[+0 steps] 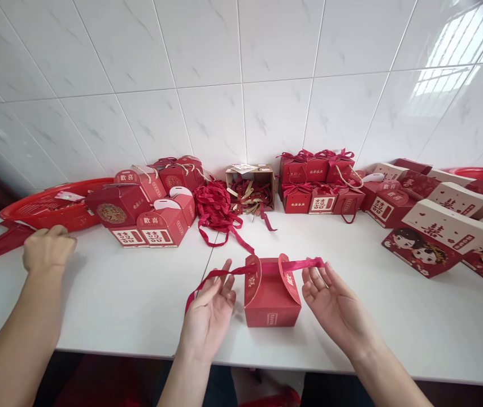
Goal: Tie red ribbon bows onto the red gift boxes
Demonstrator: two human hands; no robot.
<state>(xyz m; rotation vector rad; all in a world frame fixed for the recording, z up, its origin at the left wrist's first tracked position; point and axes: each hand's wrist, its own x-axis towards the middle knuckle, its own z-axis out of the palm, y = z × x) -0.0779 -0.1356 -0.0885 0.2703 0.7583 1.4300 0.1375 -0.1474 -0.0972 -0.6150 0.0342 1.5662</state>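
With fingers [227, 265] of left hand [207, 322] and right hand [343, 316] loosely curled, touched ribbon [304, 264] spanning box [272, 311]; couldn't tell if clamped. Judged ribbon soft, light; best pinched near end.

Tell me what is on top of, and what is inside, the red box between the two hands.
On top, a red ribbon stretches across two raised, rounded flaps of the red box. Its contents cannot be seen, because the sides and folded top cover them.

Left hand [211, 314] upturned, loosely cupped, right hand [338, 301] likewise
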